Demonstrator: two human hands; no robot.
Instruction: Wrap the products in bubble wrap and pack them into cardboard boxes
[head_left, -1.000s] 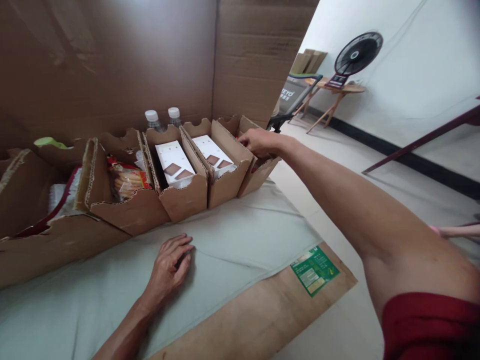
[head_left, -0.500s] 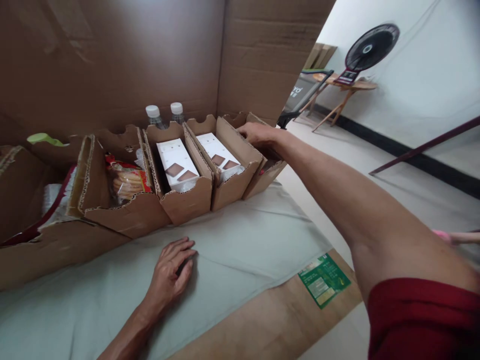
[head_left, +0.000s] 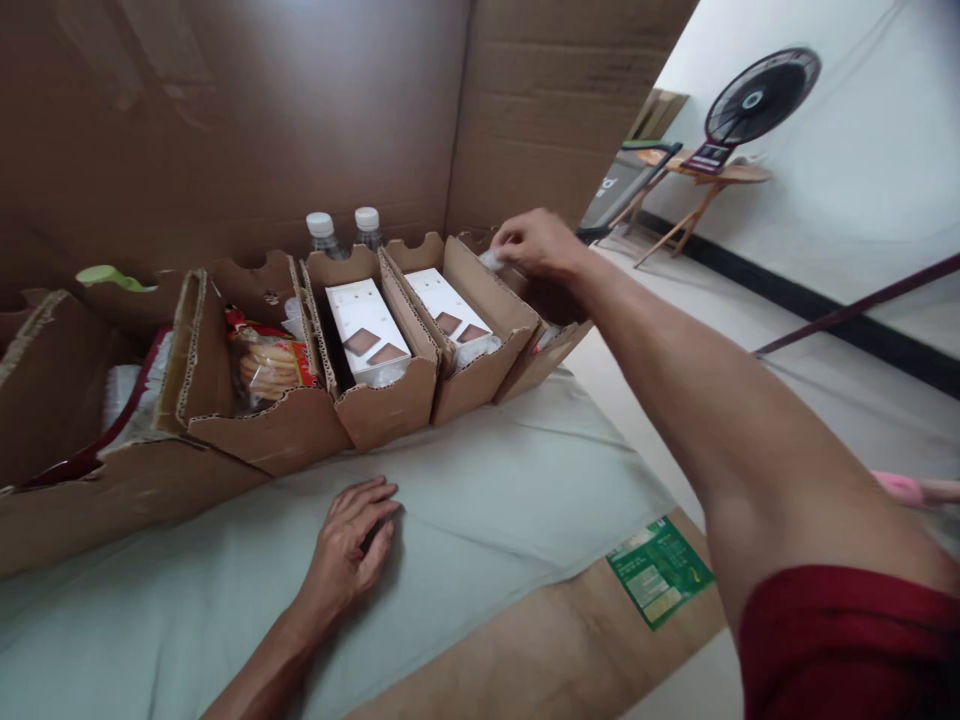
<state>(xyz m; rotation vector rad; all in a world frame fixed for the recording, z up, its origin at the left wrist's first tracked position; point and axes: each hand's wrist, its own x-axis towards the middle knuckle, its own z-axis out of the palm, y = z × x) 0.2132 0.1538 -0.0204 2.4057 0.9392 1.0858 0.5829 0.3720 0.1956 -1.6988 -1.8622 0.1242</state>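
Observation:
My right hand (head_left: 538,245) is above the rightmost cardboard bin (head_left: 517,375). Its fingers are closed on a small whitish, see-through plastic piece (head_left: 492,260), whose kind I cannot make out. My left hand (head_left: 356,535) lies on the pale green cloth (head_left: 480,500), fingers loosely stretched, holding nothing. White boxes with brown diamond shapes, one (head_left: 367,330) and another (head_left: 448,305), stand in the two bins left of the right hand. Further left, a bin holds a red-and-clear snack packet (head_left: 266,360).
Two white-capped bottles (head_left: 321,230) stand behind the bins, before a tall cardboard wall (head_left: 300,110). A light green plastic item (head_left: 112,278) lies at the left. A green printed sheet (head_left: 660,572) is on the wooden table edge (head_left: 525,640). A fan (head_left: 757,100) stands on a small table (head_left: 724,175).
My right hand has risen from inside the rightmost bin, and the whitish plastic piece now shows in its fingers. My left hand stays on the cloth. The view has shifted slightly.

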